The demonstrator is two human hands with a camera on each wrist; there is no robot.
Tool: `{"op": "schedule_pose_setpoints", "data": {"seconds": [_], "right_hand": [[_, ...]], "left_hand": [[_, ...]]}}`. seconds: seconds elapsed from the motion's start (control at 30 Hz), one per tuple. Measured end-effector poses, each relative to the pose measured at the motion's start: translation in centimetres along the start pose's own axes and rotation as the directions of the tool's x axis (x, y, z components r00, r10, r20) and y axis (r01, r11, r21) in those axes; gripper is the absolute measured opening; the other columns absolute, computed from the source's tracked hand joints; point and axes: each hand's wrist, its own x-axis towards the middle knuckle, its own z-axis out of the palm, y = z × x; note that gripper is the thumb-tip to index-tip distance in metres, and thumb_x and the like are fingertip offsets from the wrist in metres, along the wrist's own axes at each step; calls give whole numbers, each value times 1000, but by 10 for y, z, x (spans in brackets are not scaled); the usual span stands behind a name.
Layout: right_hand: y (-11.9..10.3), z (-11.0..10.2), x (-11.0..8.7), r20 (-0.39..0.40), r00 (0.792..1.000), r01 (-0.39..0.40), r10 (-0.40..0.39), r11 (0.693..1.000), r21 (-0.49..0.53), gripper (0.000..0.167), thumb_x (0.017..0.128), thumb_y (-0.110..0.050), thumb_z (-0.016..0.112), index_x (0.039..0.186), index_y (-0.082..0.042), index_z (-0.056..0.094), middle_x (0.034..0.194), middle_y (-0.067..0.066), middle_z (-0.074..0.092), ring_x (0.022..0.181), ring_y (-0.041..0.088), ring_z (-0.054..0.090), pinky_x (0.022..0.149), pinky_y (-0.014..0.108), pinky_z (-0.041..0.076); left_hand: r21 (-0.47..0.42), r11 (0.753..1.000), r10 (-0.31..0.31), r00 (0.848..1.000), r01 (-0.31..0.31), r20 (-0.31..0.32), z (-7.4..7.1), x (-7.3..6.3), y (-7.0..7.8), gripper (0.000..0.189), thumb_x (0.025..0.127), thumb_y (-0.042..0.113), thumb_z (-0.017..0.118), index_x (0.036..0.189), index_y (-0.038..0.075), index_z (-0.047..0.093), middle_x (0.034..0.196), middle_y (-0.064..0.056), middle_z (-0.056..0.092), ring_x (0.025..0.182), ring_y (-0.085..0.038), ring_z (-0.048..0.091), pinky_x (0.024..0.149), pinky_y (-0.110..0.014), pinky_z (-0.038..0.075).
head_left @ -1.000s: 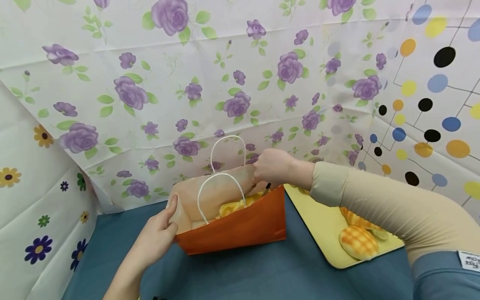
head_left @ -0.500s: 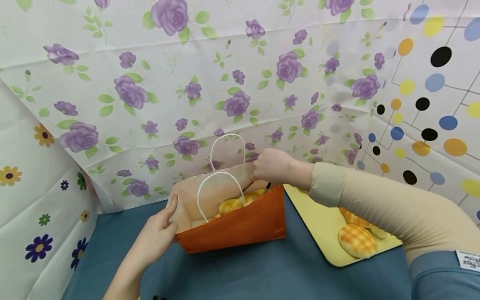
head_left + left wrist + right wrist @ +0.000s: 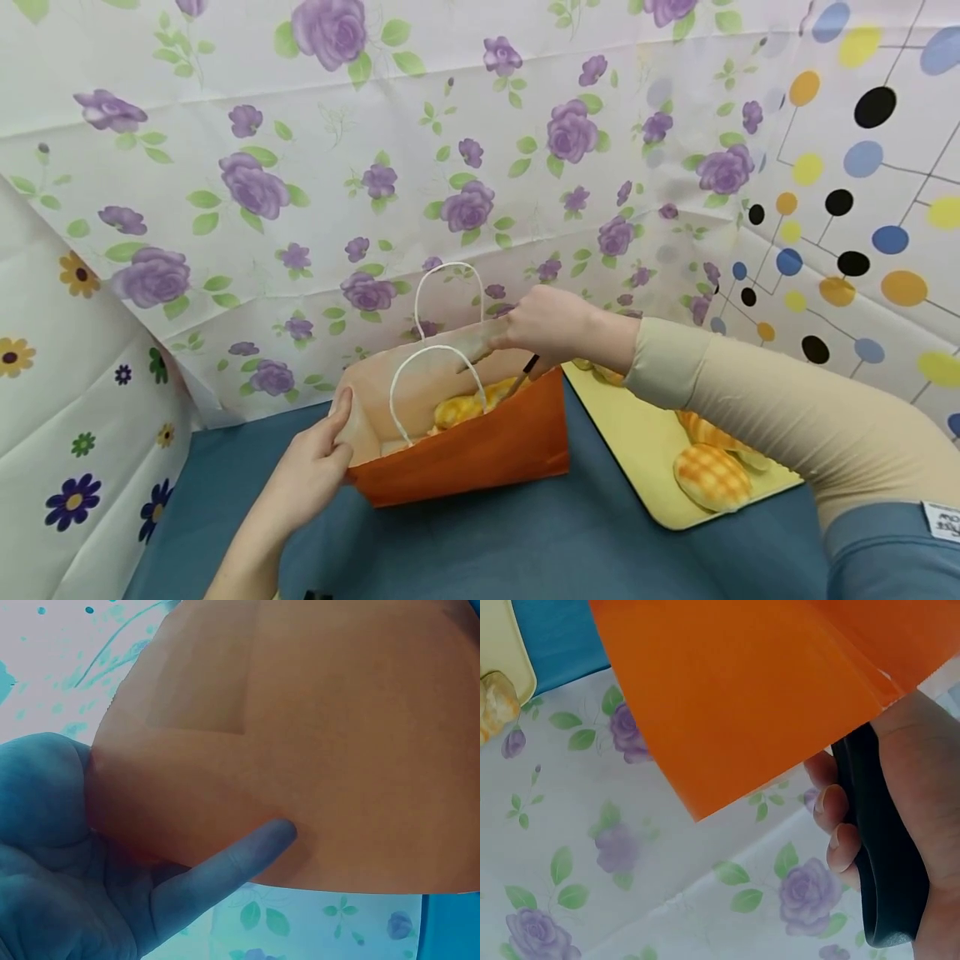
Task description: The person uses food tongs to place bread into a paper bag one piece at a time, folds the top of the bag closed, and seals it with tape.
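An orange paper bag [image 3: 465, 458] with two white cord handles lies tilted on the blue cloth, its mouth toward me. My left hand [image 3: 311, 467] pinches the bag's left edge, thumb inside; in the left wrist view one finger lies along the orange outside. My right hand [image 3: 551, 329] is over the bag's right end, gripping black-handled tongs [image 3: 889, 855]. The tongs' two arms stand apart and reach into the mouth, one of them beside a yellow checkered bun [image 3: 457, 411] inside. The front panel hides the lower part of the bun and the tongs' tips.
To the right of the bag lies a yellow tray [image 3: 637, 450] with a checkered bun [image 3: 712, 477], more bread behind it partly covered by the right forearm. A floral sheet [image 3: 315, 208] hangs close behind the bag, and a dotted sheet [image 3: 840, 217] bounds the right side.
My right hand has risen slightly, and more of the tongs shows, their arms spread wider apart. The left hand keeps its grip on the bag. The bun stays inside.
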Motion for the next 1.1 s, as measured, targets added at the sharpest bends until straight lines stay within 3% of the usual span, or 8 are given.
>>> {"op": "schedule_pose_setpoints", "data": {"seconds": [0.27,0.5,0.6,0.7,0.87,1.1], "right_hand": [[8,0,-12,-64,998,-12,18,995,104,81,81,-71,83,148,-30,65,89,-1,75,57,17,59,47,34,48],[15,-2,-29,-127,989,-53,75,984,171,78,84,-68,82,150,-31,64,84,1,69,54,15,52,42,32,38],[17,2,-38,-168,981,-74,100,985,157,78,85,-70,79,151,-31,64,86,0,68,51,14,47,42,31,35],[19,6,-46,-227,966,-86,124,981,173,78,87,-74,76,151,-31,64,84,1,68,47,13,41,42,31,33],[19,10,-63,-244,951,-127,188,961,245,83,85,-73,77,155,-31,60,92,2,69,46,12,38,44,30,30],[19,8,-93,-231,929,-213,288,929,302,82,86,-67,81,155,-31,60,98,0,72,47,11,38,43,30,30]], "left_hand": [[-20,1000,-5,1000,5,-8,1,0,-1,71,104,1,40,171,5,16,175,-19,14,71,-23,66,70,-33,59],[-70,998,-2,1000,2,1,1,0,-1,71,104,0,41,171,5,16,176,-19,11,63,-25,54,75,-38,64],[-66,998,-25,1000,26,5,1,0,1,71,104,2,42,171,6,17,177,-16,12,59,-25,52,77,-37,64],[-81,995,-53,999,54,5,0,1,3,73,104,5,45,171,8,17,177,-14,12,65,-26,60,79,-37,64],[-182,981,-74,997,72,-3,2,2,3,73,108,10,52,171,5,16,179,-10,7,73,-22,62,80,-38,63],[-214,966,-159,986,146,-44,6,-2,0,76,111,18,55,173,17,12,179,-11,1,52,-23,45,68,-34,52]]}}
